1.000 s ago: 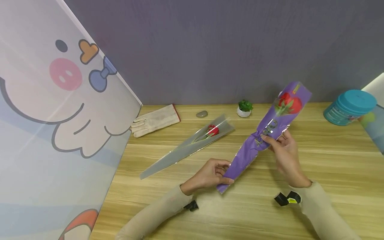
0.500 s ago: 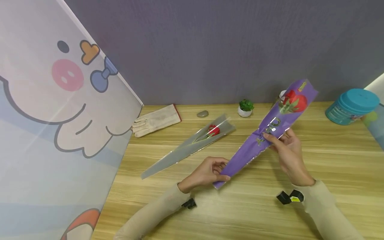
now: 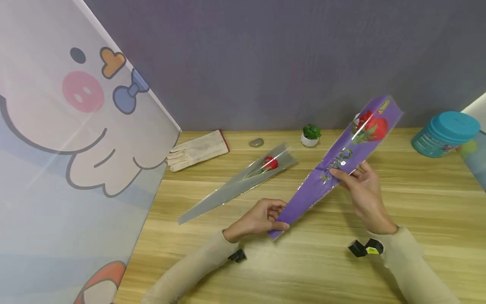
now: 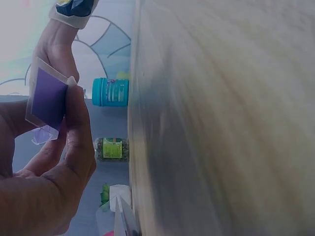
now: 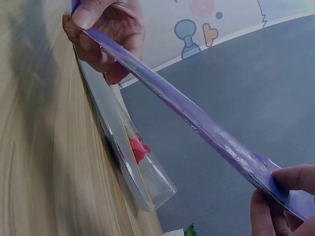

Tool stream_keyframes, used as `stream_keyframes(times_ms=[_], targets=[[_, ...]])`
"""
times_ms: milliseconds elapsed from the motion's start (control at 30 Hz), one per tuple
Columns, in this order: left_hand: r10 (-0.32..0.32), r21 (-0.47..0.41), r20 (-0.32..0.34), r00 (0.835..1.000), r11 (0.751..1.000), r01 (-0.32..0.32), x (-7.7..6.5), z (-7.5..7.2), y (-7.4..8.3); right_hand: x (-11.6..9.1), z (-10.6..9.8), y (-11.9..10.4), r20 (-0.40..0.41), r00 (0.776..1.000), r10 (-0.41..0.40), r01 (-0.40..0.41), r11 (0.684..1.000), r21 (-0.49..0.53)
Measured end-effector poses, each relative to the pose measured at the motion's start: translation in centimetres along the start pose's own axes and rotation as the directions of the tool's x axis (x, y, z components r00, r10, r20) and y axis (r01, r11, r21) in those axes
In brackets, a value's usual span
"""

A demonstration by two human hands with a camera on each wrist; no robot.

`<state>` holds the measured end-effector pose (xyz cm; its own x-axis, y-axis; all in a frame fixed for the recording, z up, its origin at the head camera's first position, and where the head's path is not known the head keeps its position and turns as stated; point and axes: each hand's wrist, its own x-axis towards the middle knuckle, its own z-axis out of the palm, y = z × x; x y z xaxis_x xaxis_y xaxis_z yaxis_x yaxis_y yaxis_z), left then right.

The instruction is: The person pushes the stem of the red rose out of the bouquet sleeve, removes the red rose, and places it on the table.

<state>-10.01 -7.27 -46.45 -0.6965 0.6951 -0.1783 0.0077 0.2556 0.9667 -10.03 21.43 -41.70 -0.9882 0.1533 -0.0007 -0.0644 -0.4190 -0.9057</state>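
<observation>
A purple flower sleeve with a clear front and printed red roses is held slanting above the table by both hands. My left hand pinches its narrow lower end between thumb and fingers. Higher up, my right hand grips the sleeve's edge near its middle, thumb on the printed face. The right wrist view shows the sleeve nearly edge-on, stretched flat between the hands. To the left, a single red rose lies inside a clear flower sleeve on the table.
Along the back stand a small potted plant, a grey stone, a white work glove and a teal tub. A jar with a green label shows in the left wrist view. A grey wall rises behind the table.
The purple sleeve has straightened from a creased, twisted middle to flat. Its upper end has moved up and right, while my left hand has shifted slightly left with the lower end.
</observation>
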Motion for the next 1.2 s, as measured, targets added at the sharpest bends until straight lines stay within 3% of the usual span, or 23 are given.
stream_keyframes(times_ms=[533,733,1000,1200], targets=[[0.019,-0.040,-0.054,0.998,0.999,-0.021,1.3,-0.6,1.5,0.0,0.5,-0.6,-0.030,0.999,-0.044,0.046,0.998,0.050],[0.024,-0.113,-0.056,0.998,0.993,-0.030,2.0,-0.4,2.2,-0.1,1.5,0.2,0.013,0.999,-0.049,0.049,0.998,0.047],[0.023,-0.096,-0.067,0.997,0.995,-0.029,2.2,-0.1,2.5,-0.3,2.0,0.6,0.047,0.998,-0.034,0.036,0.998,-0.043],[0.014,-0.114,-0.073,0.997,0.993,-0.023,2.1,-0.1,2.5,-0.3,2.0,0.7,0.077,0.997,-0.029,0.031,0.999,-0.020]])
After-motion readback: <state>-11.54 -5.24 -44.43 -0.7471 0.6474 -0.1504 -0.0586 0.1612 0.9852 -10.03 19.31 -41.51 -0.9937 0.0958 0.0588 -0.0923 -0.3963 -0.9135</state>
